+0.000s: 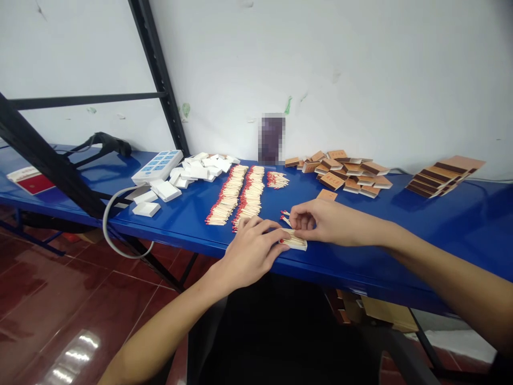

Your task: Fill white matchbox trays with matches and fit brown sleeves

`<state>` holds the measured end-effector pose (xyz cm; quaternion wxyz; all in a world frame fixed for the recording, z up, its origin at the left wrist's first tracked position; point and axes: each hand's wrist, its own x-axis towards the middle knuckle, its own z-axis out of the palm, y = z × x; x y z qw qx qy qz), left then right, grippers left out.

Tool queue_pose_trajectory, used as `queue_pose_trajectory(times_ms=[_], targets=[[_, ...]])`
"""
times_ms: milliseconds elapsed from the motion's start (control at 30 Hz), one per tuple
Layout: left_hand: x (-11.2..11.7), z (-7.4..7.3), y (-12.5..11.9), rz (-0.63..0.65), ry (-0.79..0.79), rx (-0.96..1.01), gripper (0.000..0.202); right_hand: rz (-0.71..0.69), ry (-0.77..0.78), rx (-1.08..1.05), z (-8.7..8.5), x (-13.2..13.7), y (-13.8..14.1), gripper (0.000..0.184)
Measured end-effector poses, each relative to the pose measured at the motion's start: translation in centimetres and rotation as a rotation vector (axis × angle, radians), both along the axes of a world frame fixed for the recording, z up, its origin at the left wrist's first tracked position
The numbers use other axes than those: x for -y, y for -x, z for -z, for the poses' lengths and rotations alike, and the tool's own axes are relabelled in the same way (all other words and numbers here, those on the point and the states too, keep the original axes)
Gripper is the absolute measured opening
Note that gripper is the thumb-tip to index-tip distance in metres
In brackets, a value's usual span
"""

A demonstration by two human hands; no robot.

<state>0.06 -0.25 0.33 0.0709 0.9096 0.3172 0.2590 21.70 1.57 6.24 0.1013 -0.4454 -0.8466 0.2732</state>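
A small white matchbox tray [298, 245] lies near the table's front edge with matches [295, 238] in it. My left hand [254, 248] grips its left end, thumb and fingers closed around it; a red match head shows between them. Over the tray's right part, my right hand [315, 222] is closed, its curled fingers and thumb on the matches. A few loose red-headed matches [284, 216] show just left of my right fingers, partly hidden. Beyond my left hand are two long rows of matches [228, 195] and a smaller pile of matches [277, 180].
White trays [196, 170] are heaped at the left beside a white-and-blue box [157, 167]. Brown matchbox sleeves [348, 171] pile up at the back right, one sleeve [327, 195] near my right hand. Farther right leans a stack of sleeves [443, 176]. A black metal frame [160, 69] rises at the left.
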Motion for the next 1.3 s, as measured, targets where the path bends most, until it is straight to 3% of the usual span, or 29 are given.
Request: queue_pose_trajectory(times_ms=[200, 367, 633, 967, 1300], targets=[[0.0, 0.2, 0.0, -0.018, -0.004, 0.015, 0.021, 0.024, -0.101, 0.073, -0.4, 0.3, -0.3, 0.020], [0.0, 0.3, 0.0, -0.029, 0.007, 0.047, 0.021, 0.176, -0.244, 0.111, 0.1, -1.5, -1.4, 0.026], [-0.3, 0.2, 0.1, 0.029, 0.045, 0.081, 0.019, 0.150, -0.185, 0.218, 0.6, -2.9, -0.6, 0.041], [-0.3, 0.4, 0.2, 0.020, 0.053, 0.100, 0.020, 0.090, 0.040, 0.225, -0.3, -3.9, -0.3, 0.027], [-0.2, 0.1, 0.2, -0.003, 0.072, 0.119, 0.022, 0.017, -0.059, 0.181, 0.1, -3.1, -1.1, 0.036]])
